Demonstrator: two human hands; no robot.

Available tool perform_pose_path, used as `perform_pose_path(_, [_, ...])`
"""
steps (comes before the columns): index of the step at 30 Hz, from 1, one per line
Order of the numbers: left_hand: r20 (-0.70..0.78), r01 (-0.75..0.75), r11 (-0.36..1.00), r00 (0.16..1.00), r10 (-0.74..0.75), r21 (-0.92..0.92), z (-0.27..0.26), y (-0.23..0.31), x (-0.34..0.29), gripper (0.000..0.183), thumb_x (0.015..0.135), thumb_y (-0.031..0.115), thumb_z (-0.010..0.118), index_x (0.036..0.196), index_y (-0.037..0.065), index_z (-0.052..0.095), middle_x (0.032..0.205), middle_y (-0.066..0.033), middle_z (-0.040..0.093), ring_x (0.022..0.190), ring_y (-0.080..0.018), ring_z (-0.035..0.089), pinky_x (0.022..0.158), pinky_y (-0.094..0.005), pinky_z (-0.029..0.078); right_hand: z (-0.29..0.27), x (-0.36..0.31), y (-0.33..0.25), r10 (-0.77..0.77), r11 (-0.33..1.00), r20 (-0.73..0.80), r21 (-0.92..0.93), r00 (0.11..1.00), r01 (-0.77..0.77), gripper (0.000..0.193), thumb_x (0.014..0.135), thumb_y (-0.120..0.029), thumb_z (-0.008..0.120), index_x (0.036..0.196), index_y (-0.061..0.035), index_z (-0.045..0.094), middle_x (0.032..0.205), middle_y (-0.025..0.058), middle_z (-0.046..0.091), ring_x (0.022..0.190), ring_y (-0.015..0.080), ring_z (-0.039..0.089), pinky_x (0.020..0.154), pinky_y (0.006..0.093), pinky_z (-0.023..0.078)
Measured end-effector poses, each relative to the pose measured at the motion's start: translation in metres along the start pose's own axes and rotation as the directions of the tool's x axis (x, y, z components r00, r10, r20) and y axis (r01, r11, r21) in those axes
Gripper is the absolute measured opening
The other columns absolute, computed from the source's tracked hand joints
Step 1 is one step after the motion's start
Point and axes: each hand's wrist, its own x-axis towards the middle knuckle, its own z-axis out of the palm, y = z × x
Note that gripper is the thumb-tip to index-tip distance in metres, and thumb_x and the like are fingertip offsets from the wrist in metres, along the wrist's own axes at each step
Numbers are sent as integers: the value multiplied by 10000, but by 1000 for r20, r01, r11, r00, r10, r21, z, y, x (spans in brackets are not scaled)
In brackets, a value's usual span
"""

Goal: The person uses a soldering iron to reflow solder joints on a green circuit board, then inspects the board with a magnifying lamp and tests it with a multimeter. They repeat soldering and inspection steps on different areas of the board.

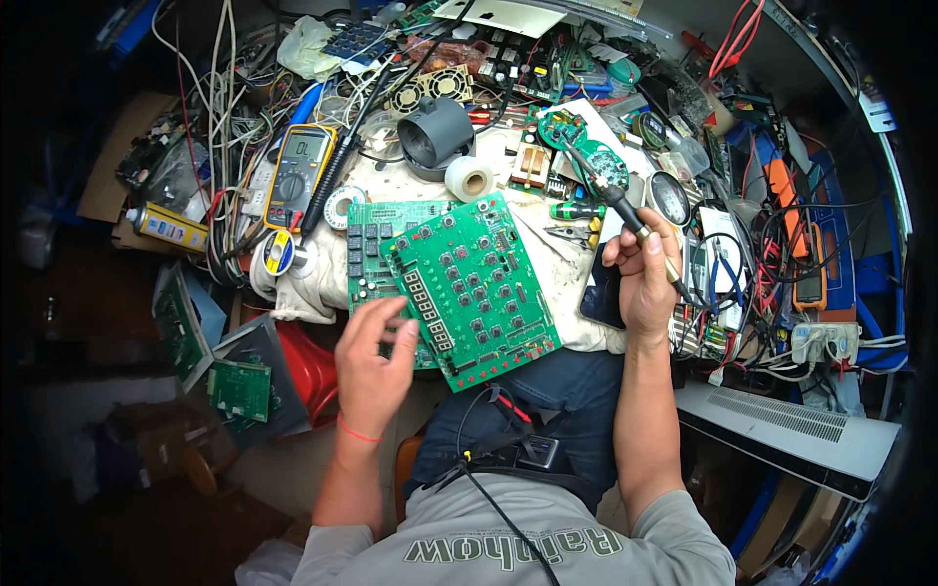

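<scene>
In the head view, the right hand (pixel 647 278) has its fingers closed around a soldering iron (pixel 618 200), tip pointing up and away toward small green boards (pixel 608 168); whether it touches them is unclear. The left hand (pixel 376 352) holds nothing; its fingers are loosely curled, thumb apart, at the lower left edge of the big green circuit board (pixel 518 293). I cannot tell whether they touch it. That board lies tilted over a second green board (pixel 367 269), near the lap, button side up, with its buttons and digit display (pixel 427 311) in place. The iron is well away from it, so no joint there is being heated. The underside is hidden, so what soldering is done or left cannot be judged.
</scene>
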Motion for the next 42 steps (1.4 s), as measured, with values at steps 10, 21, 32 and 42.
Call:
perform_pose_path(10, [40,-25,989,999,20,146,12,-11,0,588,886,42,735,1424,3,499,1394,-226,520,1151,-341,624,892,-391,579,8,-17,11,-77,944,23,-319,997,80,408,1070,-226,595,1378,39,558,1138,154,711,899,172,697,812,309,560])
perform_pose_path(21, [45,44,993,998,-49,106,13,-14,4,626,888,58,739,1450,0,471,1341,-209,532,1068,-311,626,882,-392,554,25,-22,16,-24,904,68,-424,997,50,500,1063,-209,604,1459,73,488,1204,180,704,1001,172,681,944,309,547])
perform_pose_path(32, [18,45,986,999,-49,158,15,-15,12,612,880,56,743,1435,4,490,1329,-195,533,1052,-294,626,883,-386,550,17,-23,17,-55,883,29,-464,998,63,513,1067,-259,589,1445,73,493,1174,172,714,958,166,671,893,311,541])
perform_pose_path(42, [-102,5,992,995,9,130,19,1,14,464,908,21,698,1354,4,571,1305,-150,552,1030,-243,582,857,-350,497,7,-17,2,-246,899,-24,-381,969,218,368,1048,-121,611,1371,31,521,1167,161,702,967,186,694,900,326,561])
